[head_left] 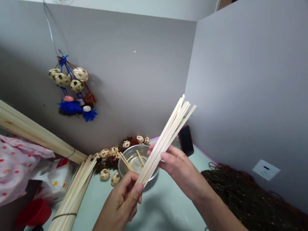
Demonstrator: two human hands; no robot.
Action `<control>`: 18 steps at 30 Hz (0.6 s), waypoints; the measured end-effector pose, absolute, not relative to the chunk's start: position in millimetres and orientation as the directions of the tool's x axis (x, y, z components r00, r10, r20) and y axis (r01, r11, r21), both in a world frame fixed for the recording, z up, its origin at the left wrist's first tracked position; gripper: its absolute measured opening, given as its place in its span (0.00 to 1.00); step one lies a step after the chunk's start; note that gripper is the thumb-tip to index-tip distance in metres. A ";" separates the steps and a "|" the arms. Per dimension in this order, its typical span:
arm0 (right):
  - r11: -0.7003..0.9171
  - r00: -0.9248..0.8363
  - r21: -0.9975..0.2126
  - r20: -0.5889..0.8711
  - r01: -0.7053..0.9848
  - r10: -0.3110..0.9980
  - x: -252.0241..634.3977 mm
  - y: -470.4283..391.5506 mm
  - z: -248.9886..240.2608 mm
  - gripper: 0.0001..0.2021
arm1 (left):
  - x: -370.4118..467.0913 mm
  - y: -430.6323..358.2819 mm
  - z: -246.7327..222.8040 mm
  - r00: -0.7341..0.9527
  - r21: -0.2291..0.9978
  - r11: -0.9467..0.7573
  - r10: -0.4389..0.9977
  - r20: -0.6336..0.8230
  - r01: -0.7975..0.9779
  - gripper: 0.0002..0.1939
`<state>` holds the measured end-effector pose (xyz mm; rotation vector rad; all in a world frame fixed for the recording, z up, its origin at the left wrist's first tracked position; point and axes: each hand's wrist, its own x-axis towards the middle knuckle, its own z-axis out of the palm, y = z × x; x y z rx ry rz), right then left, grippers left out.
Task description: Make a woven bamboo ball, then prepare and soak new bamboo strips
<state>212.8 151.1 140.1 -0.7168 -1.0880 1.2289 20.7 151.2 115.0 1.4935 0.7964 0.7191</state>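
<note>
A slim bundle of pale, flat bamboo strips [168,132] slants up to the right above the table, its far ends fanned slightly apart. My left hand [127,194] pinches the lower end between thumb and fingers. Higher up, my right hand [175,162] is closed around the middle, thumb on the near side and fingers partly hidden behind the strips. Beneath the bundle stands a round metal bowl [123,170] with a few yellowish strips [125,161] leaning in it. Small woven balls [105,174] lie to the bowl's left and behind it.
At left lies a thick tied bundle of long strips [62,218], near a red bowl [37,212] and a spotted cloth [5,164]. A dark heap of cord [247,198] fills the right. A phone [186,141] leans near the wall. Woven balls with blue tassels [72,85] hang there.
</note>
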 end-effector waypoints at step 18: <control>0.249 -0.018 -0.933 0.263 -0.259 0.965 210.6 160.3 132.2 0.12 | 16.5 157.3 112.5 0.566 0.994 -0.082 0.824 0.024 0.078 0.17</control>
